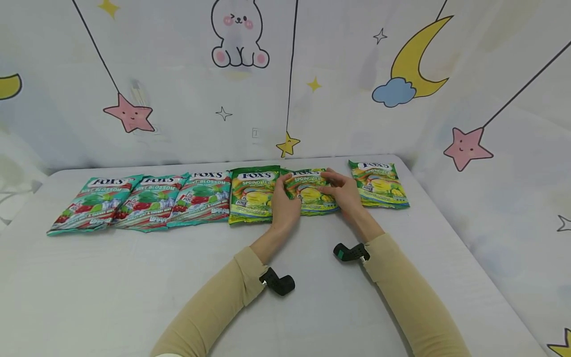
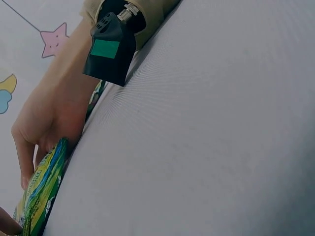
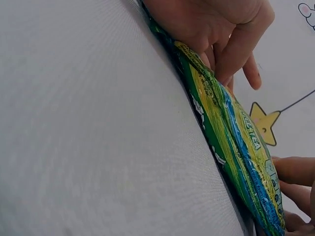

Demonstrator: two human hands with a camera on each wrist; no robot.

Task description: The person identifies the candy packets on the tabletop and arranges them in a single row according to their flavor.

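Note:
Both my hands hold a green and yellow Fox's Spring Tea candy bag [image 1: 312, 194] by its sides on the table, in the head view. The left hand [image 1: 285, 207] is at its left edge, thumb over the front. At the right edge is my right hand [image 1: 347, 194], its fingers on the upper right part. In the left wrist view the right hand [image 2: 49, 118] curls down over the bag [image 2: 47, 189]. The right wrist view shows the left hand [image 3: 211, 24] above the bag [image 3: 241, 152], with right-hand fingers [image 3: 295, 169] at its other end.
Left of the held bag lies another Spring Tea bag [image 1: 252, 196], overlapping it slightly. Further left are three teal and red Mint Blossom bags, the nearest one [image 1: 200, 198] touching the row. A separate Spring Tea bag [image 1: 379, 186] lies to the right. Behind stands a patterned wall [image 1: 187, 119].

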